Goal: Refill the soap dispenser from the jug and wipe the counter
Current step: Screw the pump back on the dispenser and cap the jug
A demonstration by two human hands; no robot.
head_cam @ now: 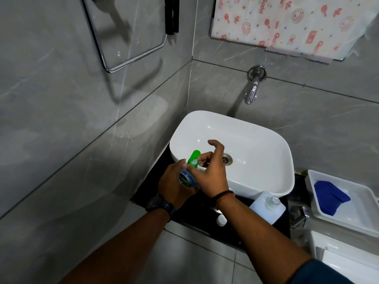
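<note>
My left hand (pixel 174 186) grips the body of the soap dispenser (pixel 187 179), a bottle with a blue and green label, over the left front of the black counter (pixel 143 193). My right hand (pixel 211 173) pinches the green pump head (pixel 193 158) at the top of the dispenser, with the index finger raised. The translucent white jug (pixel 266 210) stands uncapped on the counter in front of the basin. Its white cap (pixel 221 219) lies on the counter to its left. A blue cloth (pixel 330 197) lies in a white tray (pixel 348 220) at the right.
A white basin (pixel 256 144) with a metal drain sits on the counter under a chrome wall tap (pixel 251 95). Grey tiled walls close in on the left and behind. A mirror hangs on the left wall. A white toilet tank stands below the tray.
</note>
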